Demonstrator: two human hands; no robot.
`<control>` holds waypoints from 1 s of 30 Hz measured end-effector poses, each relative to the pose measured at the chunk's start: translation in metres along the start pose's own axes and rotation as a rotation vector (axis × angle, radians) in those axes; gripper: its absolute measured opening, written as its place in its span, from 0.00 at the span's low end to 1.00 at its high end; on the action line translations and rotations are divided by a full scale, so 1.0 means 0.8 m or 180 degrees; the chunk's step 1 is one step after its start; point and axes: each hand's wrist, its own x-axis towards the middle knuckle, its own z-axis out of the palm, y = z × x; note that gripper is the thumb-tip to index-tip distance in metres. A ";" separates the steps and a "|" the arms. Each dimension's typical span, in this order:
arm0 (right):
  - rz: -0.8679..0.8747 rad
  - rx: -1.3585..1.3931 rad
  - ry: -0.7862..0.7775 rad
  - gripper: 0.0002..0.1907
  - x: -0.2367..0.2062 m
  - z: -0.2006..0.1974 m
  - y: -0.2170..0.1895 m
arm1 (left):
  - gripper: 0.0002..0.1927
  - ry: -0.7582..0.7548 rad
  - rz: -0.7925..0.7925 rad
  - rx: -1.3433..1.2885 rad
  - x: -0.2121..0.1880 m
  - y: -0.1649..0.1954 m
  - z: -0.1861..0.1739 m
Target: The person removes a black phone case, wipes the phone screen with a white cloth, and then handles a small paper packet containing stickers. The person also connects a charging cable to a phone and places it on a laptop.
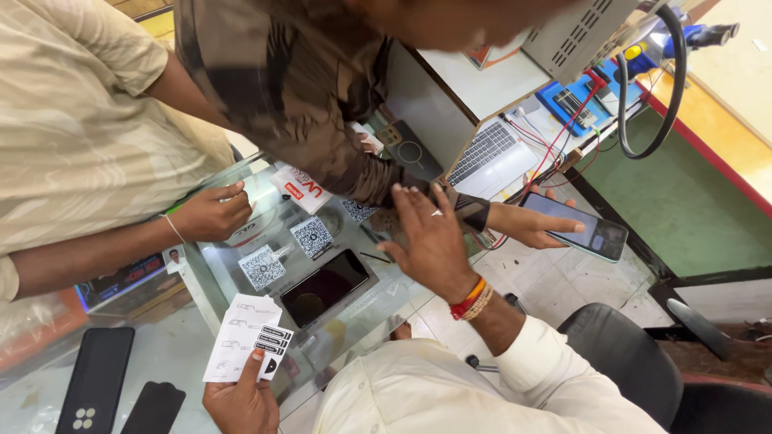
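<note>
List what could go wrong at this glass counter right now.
1. The right hand is spread open above the dark phone lying flat on the glass counter; a careless press or sweep might push the phone toward the edge.
2. The left hand pinches white sticker sheets loosely fanned, so one could slip out.
3. Another person's hand balances a second phone off the counter, where a bump among the crowded arms might drop it.

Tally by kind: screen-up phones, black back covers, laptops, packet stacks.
Screen-up phones: 2, counter phone, phone held by another person
Black back covers: 2, large cover, small cover
Laptop: 1
White packet stack in left hand: 1
Total: 6
</note>
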 end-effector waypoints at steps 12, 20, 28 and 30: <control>-0.0840 0.1156 -0.1402 0.46 -0.009 -0.065 -0.025 | 0.23 0.0020 -0.0022 0.1154 0.004 0.010 -0.042; 0.0165 0.6513 -0.1002 0.59 -0.022 -0.037 -0.022 | 0.23 0.0233 -0.0062 0.1087 0.002 0.029 -0.021; 0.1049 0.6797 -0.0653 0.52 -0.032 0.022 -0.010 | 0.28 0.0149 0.0218 0.1108 0.016 0.010 -0.040; 0.1443 0.6731 -0.0639 0.48 -0.028 0.025 -0.004 | 0.30 -0.0013 0.0395 0.1267 0.025 0.011 -0.039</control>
